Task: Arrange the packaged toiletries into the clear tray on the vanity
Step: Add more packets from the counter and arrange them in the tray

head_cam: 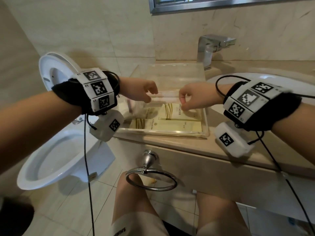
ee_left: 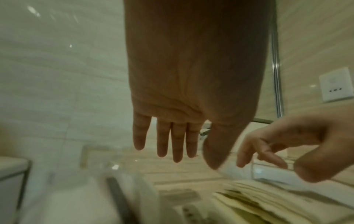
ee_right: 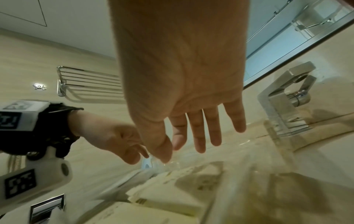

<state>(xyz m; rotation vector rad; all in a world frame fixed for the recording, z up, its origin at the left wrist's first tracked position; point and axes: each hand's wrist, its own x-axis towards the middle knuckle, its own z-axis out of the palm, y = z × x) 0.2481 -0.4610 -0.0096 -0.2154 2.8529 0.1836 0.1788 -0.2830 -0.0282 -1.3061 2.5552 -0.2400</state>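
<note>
A clear tray [head_cam: 162, 133] sits on the vanity top, left of the basin. Cream and yellow packets [head_cam: 170, 126] lie flat inside it, with another [head_cam: 179, 113] behind them. A pale pouch with a pink stripe [head_cam: 130, 106] leans at the tray's left side. Above the tray a slim clear-wrapped packet [head_cam: 166, 97] stretches level between my hands. My left hand [head_cam: 146, 93] pinches its left end and my right hand [head_cam: 185, 101] pinches its right end. In the wrist views my left hand [ee_left: 201, 159] and my right hand [ee_right: 170, 153] hover over blurred cream packets [ee_right: 162, 201].
A chrome faucet [head_cam: 211, 48] stands behind the tray's right corner, beside the white basin [head_cam: 255, 79]. An open toilet [head_cam: 51, 159] is at the left below the counter. A towel ring [head_cam: 151, 179] hangs on the vanity front above my knees.
</note>
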